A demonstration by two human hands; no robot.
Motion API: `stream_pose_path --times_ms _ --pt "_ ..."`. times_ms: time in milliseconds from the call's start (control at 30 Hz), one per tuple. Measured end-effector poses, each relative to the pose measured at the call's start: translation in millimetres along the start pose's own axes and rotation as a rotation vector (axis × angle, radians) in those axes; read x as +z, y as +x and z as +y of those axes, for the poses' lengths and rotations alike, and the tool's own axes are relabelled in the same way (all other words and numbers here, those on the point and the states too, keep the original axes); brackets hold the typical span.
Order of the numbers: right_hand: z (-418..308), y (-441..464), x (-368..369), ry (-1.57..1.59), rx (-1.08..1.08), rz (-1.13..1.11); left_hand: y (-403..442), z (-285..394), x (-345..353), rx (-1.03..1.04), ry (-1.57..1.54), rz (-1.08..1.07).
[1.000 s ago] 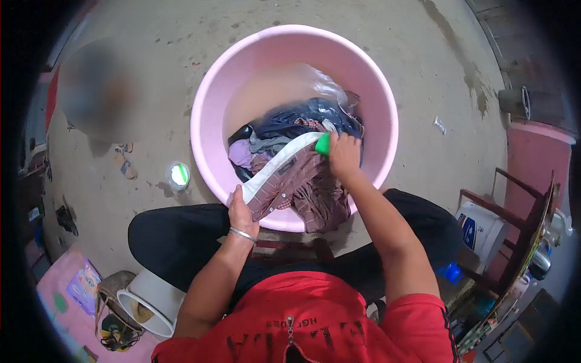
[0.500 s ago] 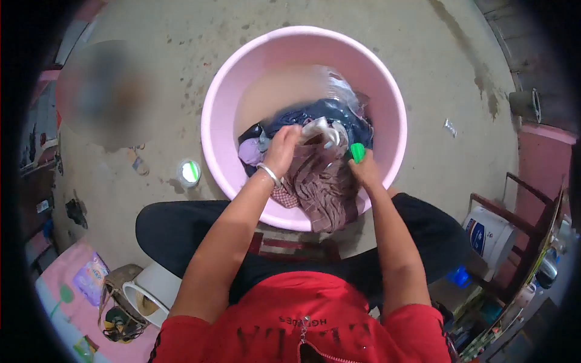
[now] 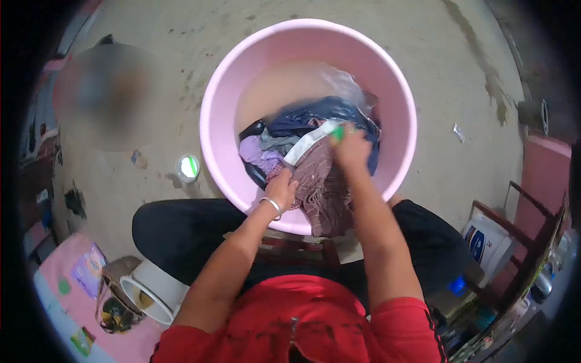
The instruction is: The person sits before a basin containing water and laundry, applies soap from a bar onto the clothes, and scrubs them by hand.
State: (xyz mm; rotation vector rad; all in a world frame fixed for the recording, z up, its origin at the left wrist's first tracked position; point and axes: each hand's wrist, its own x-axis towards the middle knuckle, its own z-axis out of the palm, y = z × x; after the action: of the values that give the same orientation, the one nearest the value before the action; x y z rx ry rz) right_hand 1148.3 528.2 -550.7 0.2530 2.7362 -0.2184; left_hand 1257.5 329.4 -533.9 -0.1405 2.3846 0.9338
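Observation:
A large pink basin holds murky water and a heap of wet clothes between my knees. My left hand is closed on the edge of a brown striped garment, near the end of its white band. Part of that garment hangs over the near rim. In my right hand, blurred by motion, is a green brush against the far end of the white band. Dark blue cloth and a purple cloth lie beyond and to the left in the basin.
On the concrete floor left of the basin stands a small clear tub with white and green in it. A white bucket sits by a wooden frame at right. Another white bucket is at lower left, beside a bag.
My left hand has moved down toward me and now grips the garment. The white band is stretched out straighter. My right hand has carried the green brush leftward and upward onto the band.

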Motion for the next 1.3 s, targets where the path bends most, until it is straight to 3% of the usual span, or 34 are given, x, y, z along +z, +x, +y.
stream_pose_path --times_ms 33,100,133,233,300,400,500,567,633,667,700,767,833,900,967,1000,1033,1100,1133,1167,1200,1233,1267,1300 --pt "26 19 12 -0.039 0.149 0.068 -5 -13 -1 -0.024 0.002 0.002" --pt "52 25 -2 0.072 0.179 -0.040 0 -53 10 -0.172 -0.326 -0.229" --pt "55 24 -7 0.129 0.147 -0.006 19 -95 46 -0.114 -0.554 -0.261" --pt "31 -6 -15 0.292 0.031 -0.093 17 -9 -25 -0.204 -0.785 -0.312" --pt "12 -30 7 0.229 -0.087 -0.049 25 -17 -8 -0.164 -0.877 -0.277" --pt "19 -18 32 0.236 -0.102 0.013 19 0 -32 -0.383 -1.497 -0.316" --pt "44 11 19 0.338 0.100 0.033 14 40 -90 -0.553 -1.389 -0.195" --pt "47 8 5 0.577 0.162 0.170 21 56 -99 -0.504 -1.335 -0.074" --pt "23 -9 3 0.982 0.036 0.204 40 38 -78 -0.512 -1.559 -0.064" --pt "-3 -35 -18 1.028 0.009 0.088 49 33 -62 -0.558 -1.655 -0.042" --pt "-33 -62 -36 1.069 -0.021 -0.026 59 17 -41 -0.557 -1.646 -0.057" --pt "-67 -92 19 1.246 -0.087 0.058 77 -9 -7 -0.517 -1.378 0.140" --pt "-56 -95 53 1.158 -0.041 0.030 64 10 -28 -0.614 -1.395 0.106" --pt "-52 -97 67 1.087 0.002 0.002 48 41 -49 -0.509 -1.425 -0.032" --pt "-40 -92 68 1.210 -0.057 -0.071 48 52 -61 -0.513 -1.471 -0.083" --pt "-31 -88 66 1.428 0.076 -0.333 49 57 -66 -0.442 -1.600 -0.205" --pt "-20 -86 62 1.428 0.077 -0.315 49 61 -69 -0.369 -1.724 -0.341" --pt "-2 -80 52 1.813 0.363 -0.452 53 54 -57 -0.329 -1.708 -0.364" --pt "1 -84 36 1.899 0.323 -0.362 54 48 -47 -0.351 -1.732 -0.404" --pt "0 -85 25 1.894 0.328 -0.361 53 41 -37 -0.386 -1.754 -0.441" --pt "-3 -86 18 1.769 0.253 -0.328 53 43 -15 -0.404 -1.696 -0.303" --pt "-9 -88 14 1.646 0.185 -0.298 53 44 4 -0.315 -1.699 -0.300" --pt "-20 -91 15 1.354 0.055 -0.135 46 50 15 -0.367 -1.679 -0.172" --pt "-24 -96 19 1.356 0.063 -0.136 42 57 21 -0.405 -1.655 -0.042"
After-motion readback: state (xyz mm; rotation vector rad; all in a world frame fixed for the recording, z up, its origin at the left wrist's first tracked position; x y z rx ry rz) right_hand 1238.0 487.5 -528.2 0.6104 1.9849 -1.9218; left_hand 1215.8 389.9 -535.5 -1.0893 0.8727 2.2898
